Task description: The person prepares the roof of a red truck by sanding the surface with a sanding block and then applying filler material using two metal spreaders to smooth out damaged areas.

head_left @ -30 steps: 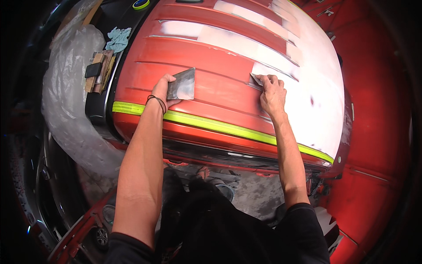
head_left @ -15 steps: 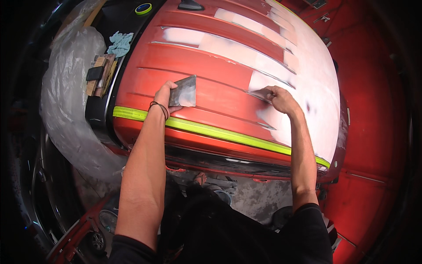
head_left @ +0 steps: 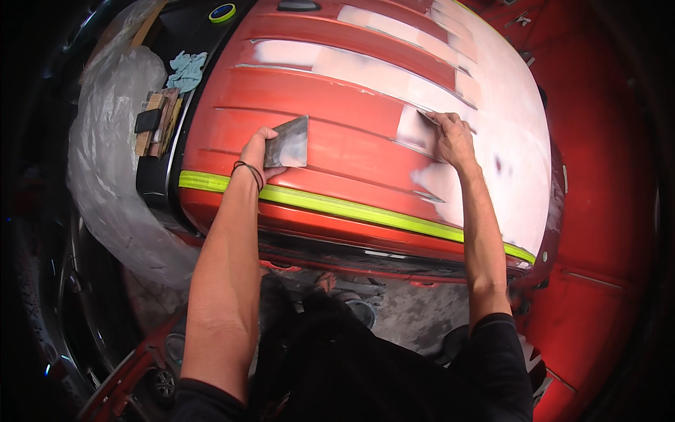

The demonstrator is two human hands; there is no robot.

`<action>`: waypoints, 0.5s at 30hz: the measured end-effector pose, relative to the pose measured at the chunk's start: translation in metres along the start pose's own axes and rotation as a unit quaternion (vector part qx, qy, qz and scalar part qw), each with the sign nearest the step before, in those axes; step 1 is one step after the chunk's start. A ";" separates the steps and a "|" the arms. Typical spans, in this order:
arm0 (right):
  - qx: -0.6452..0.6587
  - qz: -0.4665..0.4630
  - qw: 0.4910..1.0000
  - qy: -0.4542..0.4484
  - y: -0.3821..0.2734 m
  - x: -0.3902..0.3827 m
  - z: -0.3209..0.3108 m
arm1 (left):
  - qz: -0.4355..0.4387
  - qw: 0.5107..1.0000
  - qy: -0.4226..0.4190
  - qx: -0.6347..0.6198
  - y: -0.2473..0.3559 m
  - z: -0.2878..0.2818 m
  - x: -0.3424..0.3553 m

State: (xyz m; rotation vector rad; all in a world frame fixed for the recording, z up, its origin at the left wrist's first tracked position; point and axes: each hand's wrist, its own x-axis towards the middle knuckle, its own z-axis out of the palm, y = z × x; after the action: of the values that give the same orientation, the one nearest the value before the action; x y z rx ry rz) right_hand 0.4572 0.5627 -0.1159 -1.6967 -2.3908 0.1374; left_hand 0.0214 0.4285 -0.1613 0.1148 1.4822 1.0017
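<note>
My left hand (head_left: 257,150) is closed round the edge of a grey flat metal plate (head_left: 289,145) with a pale smear of paste on it, held over the red car roof (head_left: 281,95). My right hand (head_left: 455,141) pinches a small dark putty spreader (head_left: 425,117), its blade mostly covered by the fingers. It is at the upper part of a whitish patch (head_left: 413,129) between two raised roof ribs; whether the blade touches the surface I cannot tell. Longer white filler strips (head_left: 288,53) lie along the ribs farther off, joining a broad white area (head_left: 517,126) on the right.
Yellow-green tape (head_left: 337,209) lines the near roof edge. On the dark panel at left sit sanding blocks (head_left: 156,126), a light-blue cloth (head_left: 187,71) and a tape roll (head_left: 223,13), beside crumpled clear plastic sheeting (head_left: 105,155). A dark antenna fin (head_left: 299,5) stands on the far roof.
My right hand has moved away from me with the spreader, from the lower edge of the white patch to its upper part. My left hand keeps holding the plate in nearly the same place.
</note>
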 end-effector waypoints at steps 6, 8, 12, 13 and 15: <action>0.001 -0.013 1.000 0.022 0.001 -0.020 0.008 | -0.008 1.000 0.004 0.008 -0.001 -0.001 0.004; 0.012 -0.001 1.000 0.020 -0.013 -0.038 0.008 | -0.004 1.000 -0.001 0.004 -0.001 -0.004 0.006; 0.009 -0.014 0.999 0.046 -0.034 -0.082 0.006 | -0.004 1.000 -0.012 -0.002 -0.003 -0.003 0.009; 0.009 -0.010 0.999 0.035 -0.039 -0.089 0.004 | -0.005 1.000 -0.010 0.000 -0.002 -0.002 0.008; 0.009 -0.004 1.000 0.015 -0.046 -0.098 -0.003 | -0.003 1.000 -0.017 -0.001 -0.001 -0.004 0.009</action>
State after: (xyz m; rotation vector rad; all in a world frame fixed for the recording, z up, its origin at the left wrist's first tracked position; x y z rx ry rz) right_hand 0.4467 0.4546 -0.1154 -1.6703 -2.3667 0.1328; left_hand 0.0173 0.4311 -0.1694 0.1248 1.4487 0.9912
